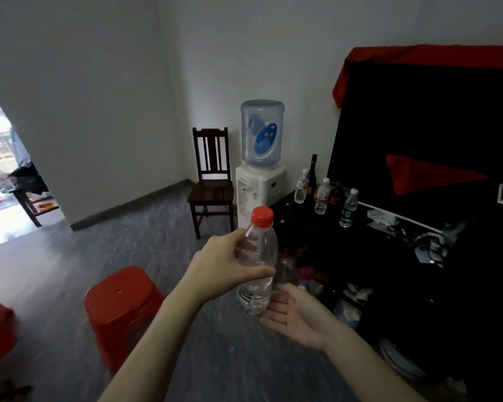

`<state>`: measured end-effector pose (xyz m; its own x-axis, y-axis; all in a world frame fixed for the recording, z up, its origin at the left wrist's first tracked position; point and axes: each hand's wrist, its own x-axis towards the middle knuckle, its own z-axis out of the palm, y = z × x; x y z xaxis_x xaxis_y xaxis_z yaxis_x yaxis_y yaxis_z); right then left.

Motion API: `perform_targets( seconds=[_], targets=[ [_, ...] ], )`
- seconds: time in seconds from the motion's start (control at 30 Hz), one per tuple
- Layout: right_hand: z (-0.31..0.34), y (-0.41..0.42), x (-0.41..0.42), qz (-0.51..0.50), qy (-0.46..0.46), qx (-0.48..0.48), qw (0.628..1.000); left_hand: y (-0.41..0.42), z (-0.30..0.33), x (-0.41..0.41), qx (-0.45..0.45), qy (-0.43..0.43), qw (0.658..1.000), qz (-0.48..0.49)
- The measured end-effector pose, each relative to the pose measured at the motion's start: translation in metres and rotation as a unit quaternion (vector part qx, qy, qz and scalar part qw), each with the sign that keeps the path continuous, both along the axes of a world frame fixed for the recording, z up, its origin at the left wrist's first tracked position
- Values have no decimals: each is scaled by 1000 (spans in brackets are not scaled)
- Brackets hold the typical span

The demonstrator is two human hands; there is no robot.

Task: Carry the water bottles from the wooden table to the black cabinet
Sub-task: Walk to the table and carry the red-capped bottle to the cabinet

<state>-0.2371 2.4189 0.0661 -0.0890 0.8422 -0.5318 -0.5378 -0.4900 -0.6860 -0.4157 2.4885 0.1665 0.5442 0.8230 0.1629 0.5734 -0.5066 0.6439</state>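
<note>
My left hand (224, 266) grips a clear water bottle (257, 288) with a red cap around its upper body, holding it upright in the air. My right hand (295, 317) is open, palm up, just below and to the right of the bottle's base, fingers touching or nearly touching it. The black cabinet (369, 256) stands to the right. Three water bottles stand on its far end: one with a white cap (301, 190), a second (322, 197) and a third (349, 208).
Dark glass bottles (312, 172) stand among the water bottles. A water dispenser (259, 187) and a dark wooden chair (211, 184) stand at the back. A red stool (122, 306) is at my left. Cables and clutter cover the cabinet's right part. A black screen with red cloth (433, 126) rises behind.
</note>
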Motion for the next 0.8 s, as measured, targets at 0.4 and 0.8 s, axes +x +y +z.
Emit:
perform_targets(
  seconds=[0.4, 0.8],
  targets=[
    [-21, 171, 73, -8, -1, -23, 1000, 182, -24, 74, -27, 9, 999, -26],
    [-18, 365, 200, -45, 23, -33, 998, 373, -17, 202, -30, 3, 998, -53]
  ],
)
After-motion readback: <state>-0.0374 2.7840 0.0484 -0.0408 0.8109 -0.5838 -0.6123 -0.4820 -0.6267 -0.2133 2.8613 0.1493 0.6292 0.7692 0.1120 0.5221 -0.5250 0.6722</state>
